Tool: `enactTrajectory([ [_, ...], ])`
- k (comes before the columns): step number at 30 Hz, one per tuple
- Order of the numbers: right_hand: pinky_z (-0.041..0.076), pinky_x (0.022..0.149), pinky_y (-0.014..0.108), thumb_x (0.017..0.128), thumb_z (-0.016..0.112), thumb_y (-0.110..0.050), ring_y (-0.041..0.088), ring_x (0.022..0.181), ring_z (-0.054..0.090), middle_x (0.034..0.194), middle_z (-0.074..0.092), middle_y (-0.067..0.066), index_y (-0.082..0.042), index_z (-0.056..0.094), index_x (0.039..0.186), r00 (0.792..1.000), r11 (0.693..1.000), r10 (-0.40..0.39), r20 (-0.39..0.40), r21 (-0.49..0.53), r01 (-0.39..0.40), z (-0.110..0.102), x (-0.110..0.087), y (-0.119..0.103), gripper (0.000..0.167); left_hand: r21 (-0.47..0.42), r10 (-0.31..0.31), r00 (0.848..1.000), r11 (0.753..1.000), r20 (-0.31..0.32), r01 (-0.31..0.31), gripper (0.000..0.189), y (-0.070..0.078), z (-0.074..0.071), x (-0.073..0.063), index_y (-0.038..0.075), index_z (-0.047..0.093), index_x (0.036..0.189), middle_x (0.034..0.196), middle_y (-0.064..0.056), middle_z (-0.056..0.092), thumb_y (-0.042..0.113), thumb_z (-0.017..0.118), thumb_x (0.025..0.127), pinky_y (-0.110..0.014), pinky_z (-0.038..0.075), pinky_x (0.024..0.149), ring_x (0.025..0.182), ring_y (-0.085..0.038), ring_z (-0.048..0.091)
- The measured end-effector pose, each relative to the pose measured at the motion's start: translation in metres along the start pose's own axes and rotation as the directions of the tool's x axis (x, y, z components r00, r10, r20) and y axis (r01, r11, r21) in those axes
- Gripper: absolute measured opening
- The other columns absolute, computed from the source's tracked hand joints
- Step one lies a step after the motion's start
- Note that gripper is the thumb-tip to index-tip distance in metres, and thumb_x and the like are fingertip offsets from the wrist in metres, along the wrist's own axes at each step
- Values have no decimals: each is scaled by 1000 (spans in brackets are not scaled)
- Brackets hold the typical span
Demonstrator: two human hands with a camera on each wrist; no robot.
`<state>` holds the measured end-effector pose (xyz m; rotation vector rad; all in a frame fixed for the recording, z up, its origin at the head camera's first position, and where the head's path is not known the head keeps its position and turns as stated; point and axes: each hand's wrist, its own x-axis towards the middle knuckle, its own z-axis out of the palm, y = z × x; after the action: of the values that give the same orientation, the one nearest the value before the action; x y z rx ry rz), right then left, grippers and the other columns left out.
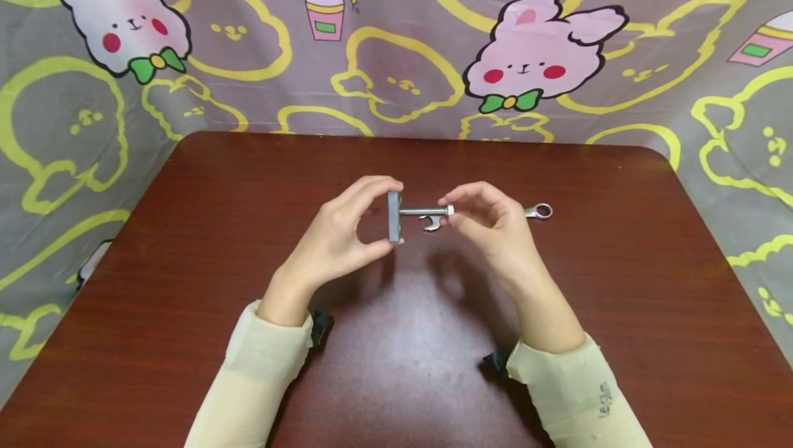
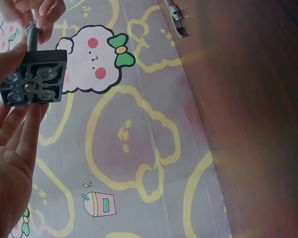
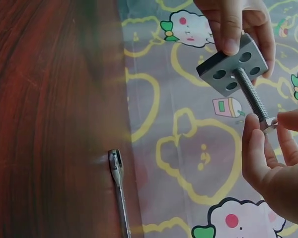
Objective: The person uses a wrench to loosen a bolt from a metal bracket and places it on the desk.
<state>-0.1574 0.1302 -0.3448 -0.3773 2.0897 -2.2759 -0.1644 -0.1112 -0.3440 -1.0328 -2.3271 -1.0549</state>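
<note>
Between thumb and fingertips, my left hand (image 1: 334,231) grips the edges of a square grey plate (image 1: 394,217), held upright above the table. The right wrist view shows several round holes in the plate's face (image 3: 232,63); its back (image 2: 32,82) has recesses and a round metal end at the centre. A threaded rod (image 1: 424,212) sticks out from the middle of the plate toward the right. At the rod's far end is a shiny nut (image 3: 269,124), which my right hand (image 1: 498,231) pinches between thumb and fingers.
A metal combination wrench lies on the dark red-brown table (image 1: 204,241) behind my right hand. Its open end (image 1: 431,224) and ring end (image 1: 542,211) show; the hand hides its middle. A patterned cloth (image 1: 396,42) surrounds the table's back and sides.
</note>
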Motion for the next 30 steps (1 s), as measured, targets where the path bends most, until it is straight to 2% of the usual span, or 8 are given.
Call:
enactTrajectory([
  [4,55,80,20,87,62,11,12,90,66,98,71,-5,-16,70,98,1000,1000,-27,-10,5,27,3,2,-1,30,-12,-6,1000,1000,-5,6,68,0,-1,0,5,55,131,129,-9,61,1,83,69,-40,57,89,117,-19,59],
  [8,53,80,20,86,59,15,12,94,65,100,70,-4,-19,72,95,999,999,-54,-7,-6,54,5,3,-1,37,-13,-11,1000,1000,-6,11,68,0,-2,0,6,56,131,129,-8,61,1,82,69,-36,56,89,117,-18,59],
  [15,52,81,21,84,57,17,14,97,64,102,70,-4,-18,72,97,997,997,-75,2,-5,75,5,2,-1,40,-22,-2,1000,1000,-11,2,68,0,-2,2,6,56,131,129,-8,61,0,82,69,-36,56,89,117,-18,59],
  [19,52,83,20,87,60,11,13,98,64,103,70,-4,-15,71,101,999,999,-41,7,-29,41,3,2,-1,32,-11,1,1000,1000,-13,-1,68,0,-3,1,6,56,130,129,-8,61,0,83,68,-36,55,91,119,-18,59],
  [22,53,81,19,90,62,5,12,98,64,102,69,-7,-8,67,108,1000,996,1,19,-88,1,-1,3,0,23,-3,6,1000,1000,-22,-6,68,0,-4,1,5,56,130,128,-8,61,0,83,67,-38,55,92,119,-19,59],
  [27,53,79,18,92,64,-1,6,93,65,100,69,-12,7,60,119,996,975,48,76,-219,-30,-9,6,3,28,3,11,1000,1000,-28,-11,67,1,-6,1,6,56,130,128,-7,61,0,82,68,-38,56,90,119,-18,59],
  [30,55,80,19,94,63,-3,3,89,67,94,70,-13,10,59,118,988,968,94,124,-244,-61,-13,7,6,27,2,12,1000,1000,-27,-12,67,1,-6,2,6,56,130,129,-7,61,0,81,68,-38,56,88,118,-18,59],
])
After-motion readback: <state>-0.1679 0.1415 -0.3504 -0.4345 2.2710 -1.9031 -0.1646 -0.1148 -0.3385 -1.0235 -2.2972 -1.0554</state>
